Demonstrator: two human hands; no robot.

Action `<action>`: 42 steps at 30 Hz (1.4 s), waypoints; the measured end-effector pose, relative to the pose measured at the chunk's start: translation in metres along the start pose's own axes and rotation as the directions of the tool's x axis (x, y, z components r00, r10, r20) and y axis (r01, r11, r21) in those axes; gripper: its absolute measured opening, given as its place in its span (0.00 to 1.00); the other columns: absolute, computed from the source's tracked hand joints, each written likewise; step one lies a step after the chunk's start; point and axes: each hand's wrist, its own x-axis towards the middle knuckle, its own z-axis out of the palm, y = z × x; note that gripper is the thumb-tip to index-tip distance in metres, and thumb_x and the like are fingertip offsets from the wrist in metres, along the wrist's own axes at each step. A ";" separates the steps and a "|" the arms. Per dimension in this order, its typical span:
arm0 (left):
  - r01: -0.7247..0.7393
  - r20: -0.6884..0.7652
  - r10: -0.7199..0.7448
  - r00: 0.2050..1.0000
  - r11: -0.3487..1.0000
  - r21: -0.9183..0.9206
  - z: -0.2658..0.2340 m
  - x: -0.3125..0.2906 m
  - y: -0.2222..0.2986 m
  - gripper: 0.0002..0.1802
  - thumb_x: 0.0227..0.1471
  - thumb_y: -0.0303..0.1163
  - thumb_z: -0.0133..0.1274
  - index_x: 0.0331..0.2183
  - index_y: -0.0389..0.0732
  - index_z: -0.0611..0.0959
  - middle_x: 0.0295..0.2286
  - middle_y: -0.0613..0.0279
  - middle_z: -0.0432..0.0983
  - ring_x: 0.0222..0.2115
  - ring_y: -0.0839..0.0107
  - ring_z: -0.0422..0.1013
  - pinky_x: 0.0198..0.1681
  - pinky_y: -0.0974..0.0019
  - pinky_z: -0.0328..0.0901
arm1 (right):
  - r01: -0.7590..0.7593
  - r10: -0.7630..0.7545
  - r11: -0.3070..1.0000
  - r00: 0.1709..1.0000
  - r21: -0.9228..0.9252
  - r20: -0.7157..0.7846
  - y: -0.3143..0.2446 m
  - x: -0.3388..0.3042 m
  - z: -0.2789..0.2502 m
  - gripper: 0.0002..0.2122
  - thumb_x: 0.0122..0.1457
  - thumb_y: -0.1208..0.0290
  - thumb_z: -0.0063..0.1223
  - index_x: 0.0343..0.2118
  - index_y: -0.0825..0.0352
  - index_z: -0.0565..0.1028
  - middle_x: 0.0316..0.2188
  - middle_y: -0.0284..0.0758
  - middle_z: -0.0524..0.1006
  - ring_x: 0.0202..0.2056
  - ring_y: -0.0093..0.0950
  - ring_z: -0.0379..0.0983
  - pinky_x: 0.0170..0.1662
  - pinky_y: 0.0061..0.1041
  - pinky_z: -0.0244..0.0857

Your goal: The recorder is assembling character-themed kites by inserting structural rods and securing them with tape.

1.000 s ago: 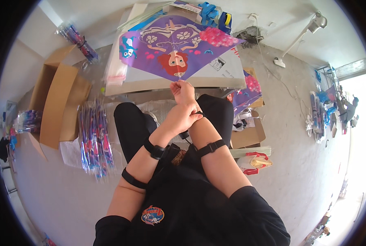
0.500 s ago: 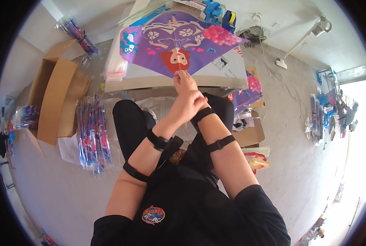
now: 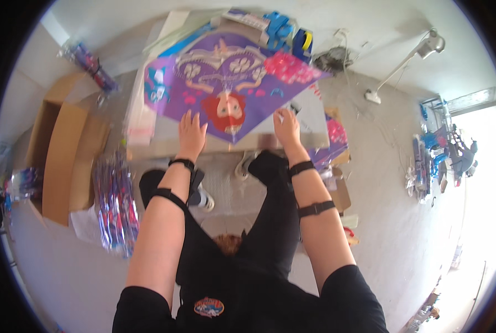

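A purple diamond-shaped kite (image 3: 203, 100) printed with a red-haired cartoon figure lies flat on the table (image 3: 309, 125), its near corner pointing toward me. My left hand (image 3: 192, 136) is by the kite's near left edge, fingers stretched and apart, with nothing in it. Across the near corner, beside the right edge, is my right hand (image 3: 287, 129). Its fingers are curled together; anything between them is too small to make out.
Blue strap-like pieces (image 3: 279, 30) and a blue-and-yellow roll (image 3: 303, 44) sit at the table's back. Clear plastic bags (image 3: 139, 125) lie at its left side. An open cardboard box (image 3: 64, 161) and bundled wrapped kites (image 3: 114, 205) stand on the floor at left.
My hands were together at the kite's near corner. They have separated, left hand to the left and right hand to the right. My view has shifted slightly, and my legs have moved apart.
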 end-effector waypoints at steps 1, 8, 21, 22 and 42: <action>0.023 0.023 -0.023 0.999 1.000 0.018 0.006 0.003 -0.004 0.29 0.53 0.42 0.50 0.53 0.40 0.68 0.56 0.47 0.58 0.59 0.51 0.52 0.60 0.48 0.48 | -0.008 0.008 1.000 1.000 -0.013 0.018 0.005 0.007 0.000 0.09 0.54 0.68 0.53 0.36 0.64 0.75 0.35 0.42 0.76 0.41 0.42 0.71 0.46 0.36 0.65; 0.025 0.073 -0.029 0.997 0.998 0.054 0.010 0.020 0.009 0.26 0.58 0.43 0.44 0.54 0.40 0.68 0.57 0.52 0.58 0.60 0.57 0.52 0.62 0.49 0.46 | -0.258 0.257 0.966 0.965 -0.010 -0.054 0.082 0.112 -0.013 0.11 0.53 0.64 0.52 0.32 0.66 0.77 0.30 0.41 0.78 0.37 0.40 0.74 0.43 0.36 0.67; 0.035 0.164 -0.054 0.985 0.993 0.117 -0.001 0.026 0.013 0.24 0.57 0.41 0.44 0.53 0.42 0.70 0.57 0.55 0.59 0.59 0.59 0.54 0.61 0.50 0.48 | -0.452 0.467 0.839 0.884 -0.303 -0.026 0.164 0.302 0.004 0.17 0.53 0.53 0.50 0.38 0.60 0.80 0.29 0.39 0.80 0.30 0.31 0.77 0.37 0.30 0.68; 0.043 0.171 -0.062 0.983 0.993 0.113 -0.001 0.025 0.012 0.24 0.57 0.41 0.44 0.53 0.42 0.70 0.57 0.55 0.59 0.59 0.59 0.54 0.61 0.50 0.47 | -0.511 0.530 0.829 0.848 -0.226 0.024 0.169 0.307 0.009 0.14 0.54 0.58 0.53 0.37 0.60 0.80 0.26 0.34 0.79 0.23 0.27 0.72 0.28 0.27 0.65; 0.057 0.176 -0.071 0.982 0.995 0.081 0.003 0.028 0.014 0.25 0.56 0.41 0.44 0.53 0.42 0.70 0.57 0.56 0.59 0.59 0.60 0.53 0.62 0.51 0.44 | -0.590 0.785 0.363 0.610 0.721 0.105 0.187 0.278 0.030 0.06 0.47 0.76 0.59 0.26 0.72 0.75 0.20 0.33 0.70 0.19 0.26 0.65 0.23 0.26 0.59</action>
